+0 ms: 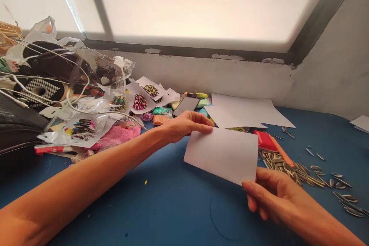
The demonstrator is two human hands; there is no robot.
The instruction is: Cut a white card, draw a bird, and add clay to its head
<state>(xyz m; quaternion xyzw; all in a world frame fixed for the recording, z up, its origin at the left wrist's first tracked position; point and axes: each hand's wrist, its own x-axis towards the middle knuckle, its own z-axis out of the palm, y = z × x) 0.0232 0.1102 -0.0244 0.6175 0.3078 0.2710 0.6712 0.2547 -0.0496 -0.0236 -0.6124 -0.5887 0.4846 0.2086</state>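
A blank white sheet of paper (221,153) is held above the blue table, slightly bowed. My left hand (188,125) pinches its far left corner between thumb and fingers. At the near right corner my right hand (272,192) grips it, thumb on top and fingers curled beneath. Just right of the sheet lies a pile of striped sunflower seeds (288,167), with more scattered toward the right edge. Behind the paper are larger white sheets (245,109) and a red packet (265,140).
White cards with seeds and coloured dots (140,102) lie at the back left, near bagged coloured clay (162,111) and a dark phone-like slab (186,106). Plastic bags, white cables (86,80) and a black bag (17,130) crowd the left. A wall (184,69) bounds the back.
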